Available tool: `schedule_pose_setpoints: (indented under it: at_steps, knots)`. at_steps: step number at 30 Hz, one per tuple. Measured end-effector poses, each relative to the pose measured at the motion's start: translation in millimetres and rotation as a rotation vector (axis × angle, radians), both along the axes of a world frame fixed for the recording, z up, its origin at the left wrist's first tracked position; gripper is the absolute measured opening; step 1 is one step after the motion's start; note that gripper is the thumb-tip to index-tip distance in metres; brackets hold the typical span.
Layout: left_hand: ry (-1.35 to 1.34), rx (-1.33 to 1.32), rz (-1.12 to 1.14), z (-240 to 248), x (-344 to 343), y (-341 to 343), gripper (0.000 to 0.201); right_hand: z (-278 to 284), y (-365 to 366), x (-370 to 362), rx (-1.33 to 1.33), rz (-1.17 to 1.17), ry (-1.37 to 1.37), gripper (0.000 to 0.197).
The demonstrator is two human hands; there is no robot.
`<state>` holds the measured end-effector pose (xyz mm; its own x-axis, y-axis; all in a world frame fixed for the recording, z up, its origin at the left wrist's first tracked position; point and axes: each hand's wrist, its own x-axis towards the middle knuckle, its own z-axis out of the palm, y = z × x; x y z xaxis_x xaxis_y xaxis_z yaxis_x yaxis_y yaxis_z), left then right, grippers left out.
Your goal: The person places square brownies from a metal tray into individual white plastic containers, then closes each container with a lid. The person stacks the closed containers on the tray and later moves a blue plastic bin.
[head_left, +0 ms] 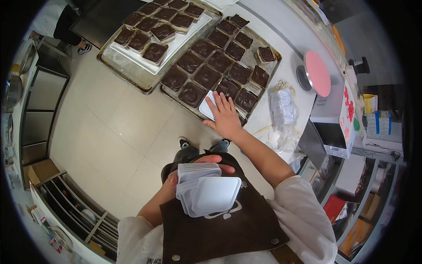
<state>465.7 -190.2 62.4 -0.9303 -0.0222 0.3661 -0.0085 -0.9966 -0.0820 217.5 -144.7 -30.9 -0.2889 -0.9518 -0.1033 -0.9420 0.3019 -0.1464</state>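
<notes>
Your right grip (227, 119), fingers spread, pinching nothing, lies on the square white plastic lid (207, 108) in the near row of square chocolate-topped tubs (191, 93); left grip (212, 159), farther off, curls round stacked white plastic lids (206, 193).

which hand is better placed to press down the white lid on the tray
Probably the right hand: its fingers rest on that white lid on the nearer tray, while the left hand holds a stack of lids.

The brown apron (259, 229) bears white print (227, 216), the shirt (305, 218) dark characters (154, 261)
</notes>
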Motion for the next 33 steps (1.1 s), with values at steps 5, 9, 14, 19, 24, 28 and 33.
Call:
schedule_pose_setpoints:
  at_steps: [5, 9, 14, 19, 24, 28, 33]
  knots:
    - [-0.093, 0.021, -0.072, 8, -5, -4, 0.132, 8, -6, -3, 0.157, 0.016, 0.011, 0.096]
    - [-0.128, -0.023, -0.08, 13, -8, -8, 0.131, 82, -12, -9, 0.02, -0.169, -0.336, 0.087]
    - [-0.265, -0.01, -0.122, 8, -4, -4, 0.134, 243, 58, 23, -0.324, 0.266, -0.731, 0.096]
    - [-0.331, -0.129, -0.098, -6, -14, -4, 0.142, 272, 73, 73, -0.214, 0.241, -0.601, 0.097]
    - [-0.368, -0.115, -0.179, -6, -15, -3, 0.142, 264, 83, 79, -0.126, 0.232, -0.556, 0.095]
    - [-0.352, -0.002, -0.179, -5, -15, 3, 0.142, 250, 99, 68, -0.319, 0.163, -0.748, 0.091]
    - [-0.114, 0.087, -0.19, -6, -20, 5, 0.132, 158, 96, 15, -0.45, -0.249, -0.493, 0.089]
